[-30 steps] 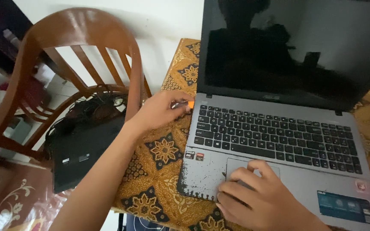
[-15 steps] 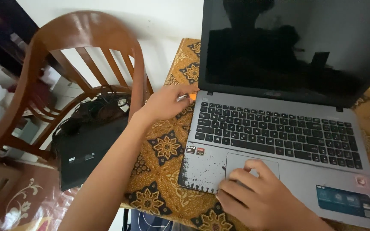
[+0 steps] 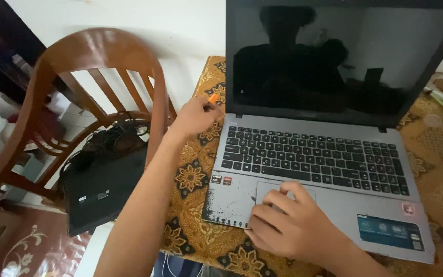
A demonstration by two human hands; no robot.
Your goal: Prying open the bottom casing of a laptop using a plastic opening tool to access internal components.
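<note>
Left hand pinching small orange plug at laptop left rear corner, right hand resting loosely open on touchpad. Probably risking bent connector if pushing in crooked.

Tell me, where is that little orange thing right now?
The small orange object is pinched in the left hand, beside the laptop's left edge near the hinge, above the patterned tablecloth.

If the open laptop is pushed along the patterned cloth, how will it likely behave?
The laptop looks rigid and should move as one piece. Its raised screen may wobble on the hinge. The tablecloth could bunch under it, though the right hand pressing the palm rest steadies it.
</note>
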